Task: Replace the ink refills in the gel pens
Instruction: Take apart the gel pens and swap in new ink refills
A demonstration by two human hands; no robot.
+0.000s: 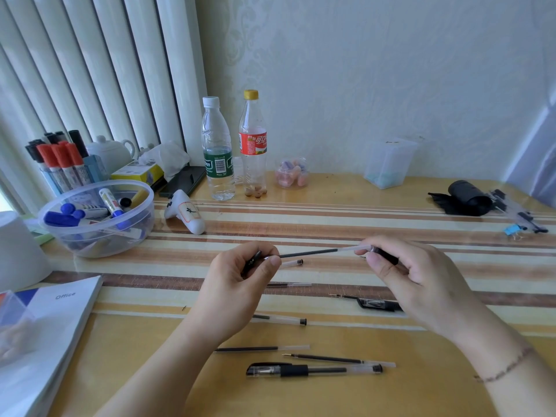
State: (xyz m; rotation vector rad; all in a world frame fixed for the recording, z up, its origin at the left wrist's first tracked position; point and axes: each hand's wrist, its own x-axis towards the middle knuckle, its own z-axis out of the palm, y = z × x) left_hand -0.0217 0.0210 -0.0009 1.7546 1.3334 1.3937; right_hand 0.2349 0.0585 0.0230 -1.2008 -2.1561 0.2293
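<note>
Above the striped table, my left hand (240,275) pinches a black pen part (254,258) at one end of a thin ink refill (310,253). The refill runs right to my right hand (400,272), which grips a black grip piece (386,256) at its clear end. A short clear barrel piece (291,262) lies just below the refill. On the table near me lie loose refills (261,348) (340,360), a clear barrel (279,319), a black cap piece (374,304) and one whole capped gel pen (313,370).
A clear bowl of markers (96,218) and a marker cup (63,167) stand at the left, with a book (54,323) at the front left. Two bottles (218,152) (252,145) stand at the back. A black roll (466,198) and more pens (520,215) lie at the right.
</note>
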